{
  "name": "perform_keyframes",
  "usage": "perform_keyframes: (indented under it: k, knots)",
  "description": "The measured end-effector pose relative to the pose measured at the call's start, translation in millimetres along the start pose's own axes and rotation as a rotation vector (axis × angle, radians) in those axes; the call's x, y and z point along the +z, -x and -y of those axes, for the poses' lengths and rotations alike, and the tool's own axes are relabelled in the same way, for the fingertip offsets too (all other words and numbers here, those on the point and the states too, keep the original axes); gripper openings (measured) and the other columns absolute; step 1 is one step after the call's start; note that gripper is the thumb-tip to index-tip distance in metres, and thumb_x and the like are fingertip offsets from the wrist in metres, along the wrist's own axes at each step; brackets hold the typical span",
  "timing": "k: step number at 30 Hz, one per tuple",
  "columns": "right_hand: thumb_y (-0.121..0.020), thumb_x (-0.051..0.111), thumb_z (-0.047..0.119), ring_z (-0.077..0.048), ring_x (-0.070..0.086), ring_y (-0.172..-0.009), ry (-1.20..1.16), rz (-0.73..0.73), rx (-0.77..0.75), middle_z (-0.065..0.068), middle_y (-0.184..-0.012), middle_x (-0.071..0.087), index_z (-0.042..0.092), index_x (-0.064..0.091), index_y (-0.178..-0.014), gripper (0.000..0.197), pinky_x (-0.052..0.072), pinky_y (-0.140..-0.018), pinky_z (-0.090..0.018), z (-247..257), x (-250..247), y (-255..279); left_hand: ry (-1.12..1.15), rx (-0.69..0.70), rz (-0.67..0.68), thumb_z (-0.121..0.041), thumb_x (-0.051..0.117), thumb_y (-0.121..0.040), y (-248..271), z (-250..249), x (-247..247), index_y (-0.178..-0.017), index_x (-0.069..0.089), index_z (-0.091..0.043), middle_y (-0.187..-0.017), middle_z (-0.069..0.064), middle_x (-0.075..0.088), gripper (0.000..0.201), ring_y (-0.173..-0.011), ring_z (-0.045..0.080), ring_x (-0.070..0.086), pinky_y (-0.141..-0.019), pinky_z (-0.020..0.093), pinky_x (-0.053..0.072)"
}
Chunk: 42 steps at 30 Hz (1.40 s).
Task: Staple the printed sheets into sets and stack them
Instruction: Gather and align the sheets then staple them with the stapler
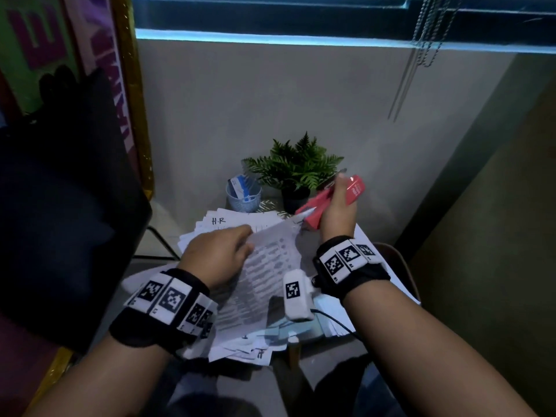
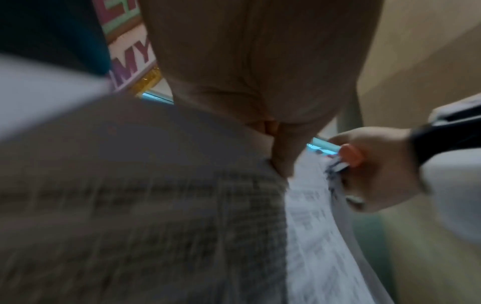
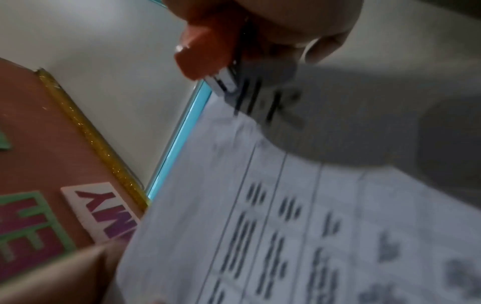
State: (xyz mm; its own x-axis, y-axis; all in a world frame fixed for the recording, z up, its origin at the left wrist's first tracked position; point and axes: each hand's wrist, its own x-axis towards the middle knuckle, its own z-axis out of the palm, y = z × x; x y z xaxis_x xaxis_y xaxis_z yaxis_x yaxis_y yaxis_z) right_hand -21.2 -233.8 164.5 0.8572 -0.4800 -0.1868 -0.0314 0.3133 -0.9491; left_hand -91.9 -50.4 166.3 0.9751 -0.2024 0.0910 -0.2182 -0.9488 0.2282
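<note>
Above the littered table, left hand (image 1: 216, 254) pinches printed sheets (image 1: 270, 260); right hand (image 1: 337, 212) grips a coral stapler (image 1: 355, 189).

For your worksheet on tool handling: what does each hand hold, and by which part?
The right hand grips the stapler around its middle. The left hand pinches the printed sheets near their top edge.
</note>
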Motion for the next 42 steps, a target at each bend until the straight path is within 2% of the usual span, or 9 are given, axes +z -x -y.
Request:
perform_keyframes:
  k: [5,11,16,21,27,30,35,39,42]
  knots:
    - [-0.093,0.049,0.048,-0.007,0.068,-0.059,-0.191,-0.032,-0.023,0.004,-0.074,0.068,0.021,0.057,-0.091,0.029,0.052,-0.060,-0.020,26.5,-35.8,-7.0,0.189,-0.159,-0.263,-0.027,0.042,-0.098,-2.7,22.0,-10.2,-0.111,0.050,-0.013,-0.097,0.016,0.064,0.020,-0.089,0.035,0.060,-0.066,0.035,0.041]
    - [-0.078,0.054,0.050,-0.017,0.057,-0.068,-0.057,0.352,0.182,-0.001,-0.075,0.061,0.019,0.060,-0.088,0.033,0.046,-0.069,-0.030,2.9,-70.0,3.9,0.843,-0.388,-0.509,-0.038,0.044,-0.096,-15.5,26.2,4.6,-0.124,0.046,-0.021,-0.121,0.003,0.060,0.033,-0.111,0.024,0.057,-0.098,0.043,0.045]
    - [-0.069,0.069,0.052,-0.030,0.063,-0.068,0.238,0.526,0.291,-0.013,-0.075,0.068,0.015,0.070,-0.073,0.037,0.051,-0.079,-0.045,-25.8,-68.9,7.1,0.847,-0.492,-0.400,-0.038,0.044,-0.096,-31.2,23.6,43.1,-0.130,0.043,-0.009,-0.133,0.013,0.053,0.045,-0.123,0.031,0.048,-0.105,0.046,0.038]
    - [-0.063,0.070,0.056,-0.027,0.066,-0.066,0.614,0.300,0.288,-0.007,-0.068,0.072,0.013,0.073,-0.068,0.043,0.055,-0.078,-0.043,-51.7,-87.2,-35.7,0.793,-0.547,0.026,-0.036,0.048,-0.096,-42.7,39.9,88.1,-0.112,0.051,-0.013,-0.110,0.009,0.059,0.028,-0.099,0.028,0.058,-0.076,0.028,0.037]
    - [-0.070,0.070,0.051,-0.031,0.068,-0.081,0.875,0.152,0.252,-0.013,-0.082,0.072,0.007,0.073,-0.074,0.044,0.055,-0.082,-0.040,-66.7,-125.3,-104.5,0.530,-0.632,0.189,-0.024,0.055,-0.092,-39.7,80.8,130.1,-0.092,0.056,-0.013,-0.086,0.007,0.059,0.011,-0.078,0.024,0.056,-0.071,0.029,0.042]
    - [-0.078,0.069,0.045,-0.030,0.066,-0.081,0.921,0.126,0.248,-0.013,-0.084,0.070,0.007,0.073,-0.084,0.039,0.053,-0.082,-0.036,-66.3,-130.4,-125.1,0.397,-0.692,0.203,-0.025,0.060,-0.088,-44.5,96.1,145.3,-0.091,0.059,-0.015,-0.098,0.010,0.061,0.011,-0.086,0.026,0.059,-0.076,0.032,0.047]
    - [-0.073,0.067,0.055,-0.029,0.063,-0.089,1.067,0.142,0.287,-0.012,-0.092,0.068,0.014,0.072,-0.085,0.043,0.048,-0.086,-0.033,-80.3,-134.5,-146.5,0.208,-0.815,0.206,-0.036,0.065,-0.083,-57.1,103.9,162.5,-0.120,0.054,-0.011,-0.130,0.018,0.045,0.046,-0.120,0.036,0.045,-0.097,0.039,0.041]
    - [-0.038,0.073,0.073,-0.026,0.065,-0.093,1.090,0.086,0.311,0.000,-0.094,0.070,0.023,0.071,-0.077,0.064,0.047,-0.095,-0.041,-127.0,-166.8,-194.3,0.152,-0.872,0.168,-0.042,0.071,-0.077,-60.7,113.6,173.1,-0.132,0.041,-0.001,-0.136,0.024,0.042,0.075,-0.128,0.039,0.037,-0.104,0.043,0.034]
    - [-0.056,0.080,0.049,-0.027,0.069,-0.081,1.021,0.091,0.390,-0.005,-0.077,0.072,0.016,0.071,-0.070,0.037,0.054,-0.088,-0.041,-108.5,-153.9,-175.6,0.117,-0.893,0.173,-0.046,0.075,-0.072,-60.9,119.8,176.8,-0.133,0.038,0.000,-0.136,0.024,0.042,0.084,-0.128,0.039,0.037,-0.102,0.045,0.035]
